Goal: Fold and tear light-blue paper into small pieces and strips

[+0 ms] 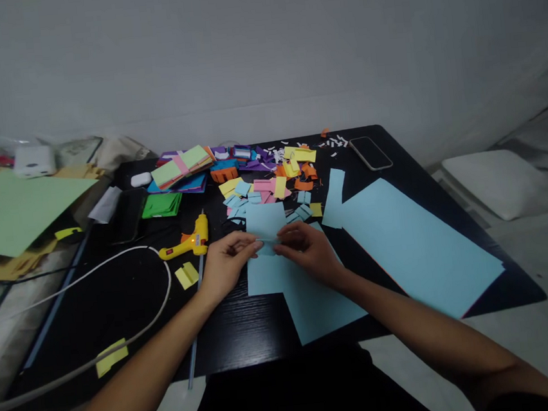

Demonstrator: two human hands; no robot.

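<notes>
Between my two hands is a small folded piece of light blue paper [267, 242], pinched at both ends. My left hand [231, 261] grips its left end with thumb and fingertips. At the other end, my right hand [307, 251] pinches it the same way; its palm hangs over blue sheets. Below lie flat light blue sheets [320, 311], partly overlapping. A yellow glue gun [190, 241] rests left of my left hand, a clear glue stick [192, 362] beneath it. Just beyond my hands are small folded blue pieces [239, 203].
A stack of large blue sheets [418, 243] covers the table's right side, with a phone [370, 153] behind. Colored scraps [270, 160] and bundled paper strips [183, 166] fill the back. A white cable [168, 287] loops on the left near yellow folded pieces [186, 276].
</notes>
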